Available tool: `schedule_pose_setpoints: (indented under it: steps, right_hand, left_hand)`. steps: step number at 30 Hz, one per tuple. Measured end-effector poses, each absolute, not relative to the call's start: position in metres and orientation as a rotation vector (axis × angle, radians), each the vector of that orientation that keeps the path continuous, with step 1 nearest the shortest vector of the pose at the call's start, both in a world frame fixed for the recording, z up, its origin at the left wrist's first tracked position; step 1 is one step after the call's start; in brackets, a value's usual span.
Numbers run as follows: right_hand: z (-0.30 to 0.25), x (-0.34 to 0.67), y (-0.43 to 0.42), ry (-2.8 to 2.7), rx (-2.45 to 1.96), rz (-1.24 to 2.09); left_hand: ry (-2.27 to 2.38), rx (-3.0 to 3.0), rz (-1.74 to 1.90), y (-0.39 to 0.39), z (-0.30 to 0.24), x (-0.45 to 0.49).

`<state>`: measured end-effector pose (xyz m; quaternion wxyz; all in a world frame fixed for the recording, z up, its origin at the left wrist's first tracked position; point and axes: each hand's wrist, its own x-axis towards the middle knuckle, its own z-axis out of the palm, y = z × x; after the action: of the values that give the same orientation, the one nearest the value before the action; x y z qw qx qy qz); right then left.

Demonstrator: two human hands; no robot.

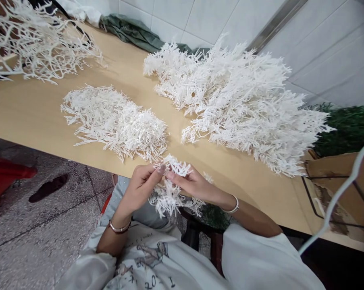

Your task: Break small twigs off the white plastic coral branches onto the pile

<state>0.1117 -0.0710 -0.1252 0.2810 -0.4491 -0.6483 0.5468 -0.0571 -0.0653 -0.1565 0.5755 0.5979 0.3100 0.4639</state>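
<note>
Both hands meet at the table's near edge around a white branched plastic sprig [169,197], whose fronds hang below my fingers and poke out above them. My left hand [142,183] pinches it between thumb and fingers. My right hand [194,183] is closed on the same sprig from the other side, its thumb pointing toward the left thumb. Just beyond my left hand lies a heap of small loose white pieces [118,121]. Farther back and to the right spreads a larger pile of bushy white sprigs [236,100].
Bare, thicker white branching stems [42,44] lie at the far left of the tan table [33,104]. Dark green cloth [130,30] runs along the tiled wall. At right are a cardboard box [339,173], green foliage [348,129] and a pale cable [345,193]. A red stool [6,177] stands left.
</note>
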Motion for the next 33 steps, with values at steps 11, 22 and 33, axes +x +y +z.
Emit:
schedule_pose_setpoints:
  steps: [11, 22, 33]
  right_hand:
    - [-0.119, 0.111, -0.075, -1.658, -1.070, 1.590]
    - [-0.139, 0.116, -0.084, -0.947, -0.802, 2.289]
    - [-0.124, 0.111, -0.088, -0.825, -0.697, 2.447]
  left_hand:
    - [0.730, 1.443, 1.055, -0.068, -0.153, -0.050]
    - [0.282, 0.693, 0.716, -0.070, -0.157, -0.029]
    - [0.121, 0.503, 0.633, -0.081, -0.149, -0.024]
